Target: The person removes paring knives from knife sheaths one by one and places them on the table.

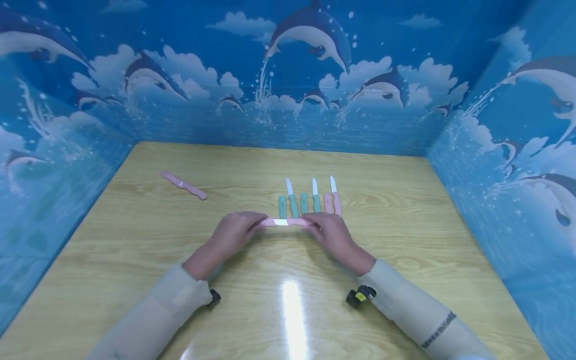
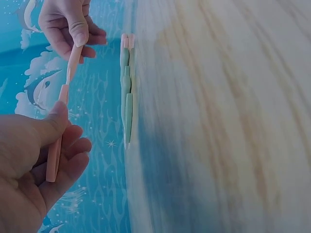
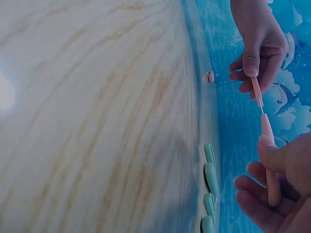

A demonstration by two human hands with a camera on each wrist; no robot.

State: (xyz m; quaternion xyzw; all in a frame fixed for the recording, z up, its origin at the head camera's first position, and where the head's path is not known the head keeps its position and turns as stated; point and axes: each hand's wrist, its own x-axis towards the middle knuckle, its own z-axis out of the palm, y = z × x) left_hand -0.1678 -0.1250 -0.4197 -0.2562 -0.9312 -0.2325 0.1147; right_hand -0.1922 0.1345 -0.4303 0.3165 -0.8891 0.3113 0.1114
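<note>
Together, both hands (image 1: 235, 229) (image 1: 332, 232) grip a pink knife (image 1: 293, 221) near illegibly marked green sheaths (image 1: 282, 206).

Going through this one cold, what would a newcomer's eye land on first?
Probably the loud blue dolphin backdrop walling in the wooden table. Next, at centre, the pink knife held between the left hand and right hand, a strip of pale blade showing. Just beyond stand out three bare blades in a row, pointing away from the person.
</note>
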